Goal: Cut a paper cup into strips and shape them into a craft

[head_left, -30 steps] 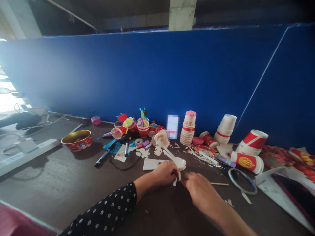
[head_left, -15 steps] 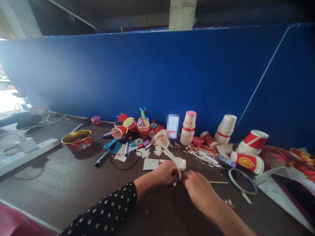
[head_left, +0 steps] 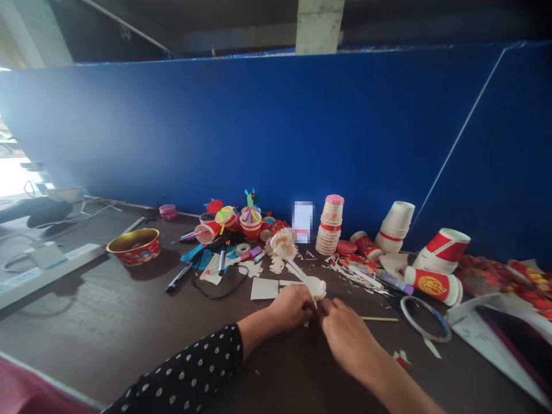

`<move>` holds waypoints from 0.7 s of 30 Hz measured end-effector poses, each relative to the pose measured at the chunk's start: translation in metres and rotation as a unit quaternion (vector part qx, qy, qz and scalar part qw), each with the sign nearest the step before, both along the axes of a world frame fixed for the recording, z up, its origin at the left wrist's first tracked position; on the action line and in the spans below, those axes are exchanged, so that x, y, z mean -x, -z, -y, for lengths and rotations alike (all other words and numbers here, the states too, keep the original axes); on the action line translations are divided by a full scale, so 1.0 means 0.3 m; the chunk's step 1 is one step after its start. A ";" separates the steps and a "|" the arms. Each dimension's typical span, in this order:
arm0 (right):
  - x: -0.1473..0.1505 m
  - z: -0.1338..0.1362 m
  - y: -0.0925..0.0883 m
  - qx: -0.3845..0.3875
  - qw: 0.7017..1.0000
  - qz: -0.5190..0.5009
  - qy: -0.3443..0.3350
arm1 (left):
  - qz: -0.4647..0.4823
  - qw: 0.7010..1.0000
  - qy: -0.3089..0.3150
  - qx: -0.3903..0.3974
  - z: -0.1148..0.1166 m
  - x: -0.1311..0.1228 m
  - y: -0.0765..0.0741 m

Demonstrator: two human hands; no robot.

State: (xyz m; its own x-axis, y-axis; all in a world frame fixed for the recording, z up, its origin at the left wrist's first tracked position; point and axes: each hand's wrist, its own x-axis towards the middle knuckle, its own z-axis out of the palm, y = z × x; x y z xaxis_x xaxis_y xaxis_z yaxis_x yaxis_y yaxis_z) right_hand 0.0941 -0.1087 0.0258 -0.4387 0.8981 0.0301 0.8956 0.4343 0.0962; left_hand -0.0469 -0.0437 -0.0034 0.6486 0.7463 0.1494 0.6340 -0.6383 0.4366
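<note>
My left hand point(head_left: 294, 306) and my right hand point(head_left: 342, 328) meet at the middle of the dark table, fingertips nearly touching. Both have curled, closed fingers around something small and pale that is mostly hidden between them. Just beyond the fingertips lies a white cut paper piece point(head_left: 314, 284) with a rounded end and a long strip. A flat white card point(head_left: 264, 288) rests beside my left hand. Further back is a frilled white paper shape point(head_left: 283, 244), and a thin wooden stick point(head_left: 382, 319) lies right of my right hand.
A red and gold bowl point(head_left: 134, 247) and a power strip point(head_left: 56, 273) stand left. Cup stacks point(head_left: 330, 227), pens and paper scraps line the back. At right are a fallen red cup point(head_left: 433, 284), a ring point(head_left: 425, 319) and a white tray point(head_left: 487, 339).
My left hand has shifted slightly to the right, and both hands are a little closer together. The pale piece between them is now more covered.
</note>
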 end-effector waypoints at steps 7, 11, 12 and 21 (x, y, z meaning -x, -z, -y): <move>-0.038 0.004 -0.036 0.036 0.997 -0.062 0.014 | -0.001 1.000 -0.007 0.012 0.003 -0.001 -0.007; -0.018 0.017 -0.038 0.034 0.999 -0.020 0.017 | 0.003 1.000 0.003 0.000 -0.002 -0.003 0.002; -0.010 0.020 -0.034 0.029 0.999 -0.009 0.018 | 0.004 1.000 0.006 -0.002 -0.003 -0.003 0.005; 0.007 0.018 0.005 -0.023 0.999 0.022 0.010 | 0.021 1.000 0.017 -0.014 0.005 0.008 -0.008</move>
State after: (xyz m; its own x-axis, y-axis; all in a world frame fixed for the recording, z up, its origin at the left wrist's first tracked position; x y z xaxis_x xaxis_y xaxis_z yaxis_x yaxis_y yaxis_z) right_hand 0.0919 -0.1143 0.0242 -0.4229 0.9047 0.0526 0.8984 0.4109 0.1552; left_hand -0.0493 -0.0451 -0.0010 0.6656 0.7195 0.1979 0.5937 -0.6713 0.4437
